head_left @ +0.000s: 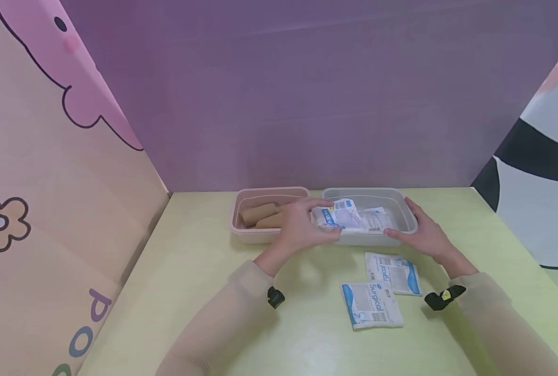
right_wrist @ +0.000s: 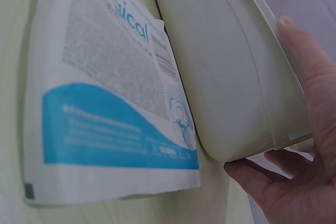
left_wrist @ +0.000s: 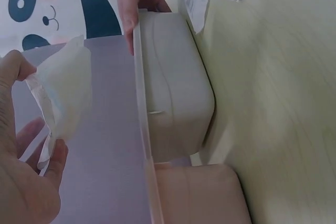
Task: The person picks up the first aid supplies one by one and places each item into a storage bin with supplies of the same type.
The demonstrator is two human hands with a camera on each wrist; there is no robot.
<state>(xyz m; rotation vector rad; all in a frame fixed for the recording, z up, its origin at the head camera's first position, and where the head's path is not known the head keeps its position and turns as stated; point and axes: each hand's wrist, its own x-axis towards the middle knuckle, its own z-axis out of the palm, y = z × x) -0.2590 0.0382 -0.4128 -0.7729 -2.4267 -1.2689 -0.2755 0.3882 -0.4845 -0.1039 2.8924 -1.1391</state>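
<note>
In the head view my left hand [head_left: 300,224] pinches a white packet [head_left: 340,213] with blue print between thumb and fingers, over the grey plastic bin [head_left: 354,239]. The left wrist view shows this packet [left_wrist: 65,90] edge-on, raised above the rim. Another white packet [head_left: 376,220] lies inside the bin, partly covered. My right hand [head_left: 427,235] grips the bin's right end; the right wrist view has its thumb at the rim and its fingers under the end. Two white-and-blue packets marked "Surgical", a nearer one [head_left: 372,305] and a farther one [head_left: 401,274], overlap on the table.
A pink bin [head_left: 260,237] stands left of the grey one, holding brown cardboard-like rolls [head_left: 259,214]. Both bins sit near the table's back edge, before a purple wall [head_left: 307,104]. Printed panels flank the table [head_left: 213,250] on both sides.
</note>
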